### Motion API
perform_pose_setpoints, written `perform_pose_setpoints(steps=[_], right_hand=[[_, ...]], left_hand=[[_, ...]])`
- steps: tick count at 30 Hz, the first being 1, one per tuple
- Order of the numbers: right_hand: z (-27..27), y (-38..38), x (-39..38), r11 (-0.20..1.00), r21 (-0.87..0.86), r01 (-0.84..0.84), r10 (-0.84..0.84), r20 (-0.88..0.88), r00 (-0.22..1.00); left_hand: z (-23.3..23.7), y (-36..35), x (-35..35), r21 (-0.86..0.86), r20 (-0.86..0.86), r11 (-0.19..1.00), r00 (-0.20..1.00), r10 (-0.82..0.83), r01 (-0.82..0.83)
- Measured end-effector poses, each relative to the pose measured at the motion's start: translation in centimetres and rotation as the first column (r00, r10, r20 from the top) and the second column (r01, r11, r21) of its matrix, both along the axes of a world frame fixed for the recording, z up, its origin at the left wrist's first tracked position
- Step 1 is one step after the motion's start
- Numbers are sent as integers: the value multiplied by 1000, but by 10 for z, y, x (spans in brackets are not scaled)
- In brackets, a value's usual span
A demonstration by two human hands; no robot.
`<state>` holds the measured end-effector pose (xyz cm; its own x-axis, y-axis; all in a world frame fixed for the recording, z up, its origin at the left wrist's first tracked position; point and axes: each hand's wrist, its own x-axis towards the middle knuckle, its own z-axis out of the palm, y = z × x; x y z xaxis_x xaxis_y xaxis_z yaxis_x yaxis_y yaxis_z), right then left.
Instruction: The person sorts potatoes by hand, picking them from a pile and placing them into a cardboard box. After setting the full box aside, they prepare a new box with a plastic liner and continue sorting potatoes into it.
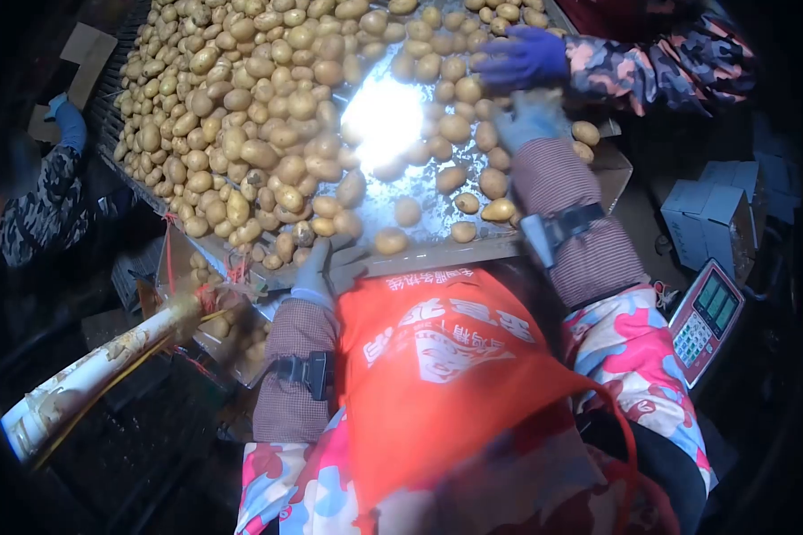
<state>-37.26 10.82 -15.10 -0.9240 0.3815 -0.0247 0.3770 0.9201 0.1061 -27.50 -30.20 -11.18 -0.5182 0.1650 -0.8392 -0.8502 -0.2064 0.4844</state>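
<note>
Many potatoes [259, 107] cover the left and back of a metal sorting table [401, 259], and fewer lie around its bright, glaring middle. My left hand [328, 267], in a grey glove, rests at the table's front edge beside a few potatoes, its fingers apart and holding nothing. Farther out to the right, my right hand [533, 120] in a light blue-grey glove reaches in among potatoes at the table's right side. Motion blurs its fingers, so whether it holds a potato is unclear.
A co-worker's purple-gloved hand [525, 58] reaches in just beyond my right hand. Another person's blue-gloved hand [67, 123] is at the far left. A white pole [98, 374] slants up at lower left. Cartons [709, 214] and a scale [705, 321] stand at right.
</note>
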Motion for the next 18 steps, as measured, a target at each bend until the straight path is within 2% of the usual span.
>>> perform_pose_setpoints(steps=[3, 5, 8, 9, 12, 15, 18], right_hand=[[-18, -30, 19, 943, -33, -332, 308, -299, 903], [-47, 42, 32, 692, 39, -721, 685, -348, 639], [-24, 81, 71, 732, 35, -681, 673, -199, 713], [-15, 84, 94, 858, -144, -493, 464, -196, 864], [8, 92, 145, 902, -51, -429, 424, -92, 901], [29, 68, 170, 873, -55, -484, 474, -135, 870], [32, 31, 170, 804, -223, -551, 536, -127, 834]], left_hand=[[-3, -11, -4, -13, 5, 999, 999, -50, 50], [-20, -15, -3, 2, 40, 1000, 999, -11, 11], [-13, -13, -4, 37, 38, 999, 999, -20, 18], [-15, -13, -4, 9, 31, 1000, 999, -13, 12], [-14, -12, -1, 43, 27, 998, 999, 43, -44], [-18, -15, -2, 82, 36, 995, 998, 57, -60], [-12, -11, 0, 60, 25, 996, 998, 65, -66]])
